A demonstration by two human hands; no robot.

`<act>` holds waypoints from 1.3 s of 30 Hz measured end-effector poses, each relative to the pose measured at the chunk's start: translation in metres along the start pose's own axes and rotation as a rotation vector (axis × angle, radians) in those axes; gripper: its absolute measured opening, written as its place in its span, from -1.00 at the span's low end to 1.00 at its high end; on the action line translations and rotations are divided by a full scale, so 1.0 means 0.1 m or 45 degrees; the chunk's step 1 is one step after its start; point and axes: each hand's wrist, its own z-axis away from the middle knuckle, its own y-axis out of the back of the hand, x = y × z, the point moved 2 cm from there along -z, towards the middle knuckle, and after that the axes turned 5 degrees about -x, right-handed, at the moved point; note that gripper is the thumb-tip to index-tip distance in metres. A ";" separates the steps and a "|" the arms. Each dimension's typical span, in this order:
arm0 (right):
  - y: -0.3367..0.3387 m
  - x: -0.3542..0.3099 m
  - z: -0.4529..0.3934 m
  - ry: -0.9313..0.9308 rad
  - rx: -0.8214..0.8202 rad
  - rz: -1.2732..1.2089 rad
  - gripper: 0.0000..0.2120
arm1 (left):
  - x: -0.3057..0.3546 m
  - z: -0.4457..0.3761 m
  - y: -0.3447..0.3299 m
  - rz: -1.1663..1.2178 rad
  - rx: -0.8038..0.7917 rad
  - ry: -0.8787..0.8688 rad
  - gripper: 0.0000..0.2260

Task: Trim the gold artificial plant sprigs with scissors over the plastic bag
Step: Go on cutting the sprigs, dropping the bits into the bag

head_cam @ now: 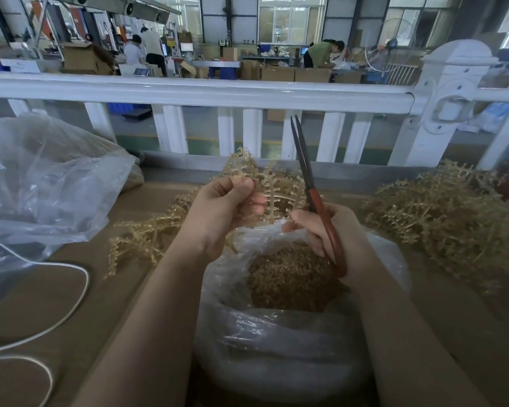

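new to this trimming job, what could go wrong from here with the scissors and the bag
1. The scissors point up and away, blades nearly shut, while the right hand also reaches for the sprig; the grip could slip.
2. The left hand pinches the sprig at the plastic bag edge, so trimmings may miss it.

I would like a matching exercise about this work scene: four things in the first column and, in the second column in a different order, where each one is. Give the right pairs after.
Things
1. scissors
2. gold sprig being trimmed
3. open plastic bag of gold trimmings
4. white cable

Places
A. on the table, far left
B. in the right hand, blades pointing up and nearly closed
C. pinched in the left hand
D. under both hands, nearest the person

Pairs: 1-B, 2-C, 3-D, 4-A
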 end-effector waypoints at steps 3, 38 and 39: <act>-0.02 -0.03 0.02 0.041 0.033 0.008 -0.87 | 0.05 0.03 -0.05 0.008 -0.127 0.043 -0.76; 0.01 -0.08 0.04 0.199 0.058 0.051 -0.87 | -0.20 0.02 -0.24 0.060 -0.086 0.176 -0.83; 0.01 -0.07 0.04 0.201 0.076 0.089 -0.80 | -0.20 0.02 -0.23 0.106 -0.079 0.173 -0.83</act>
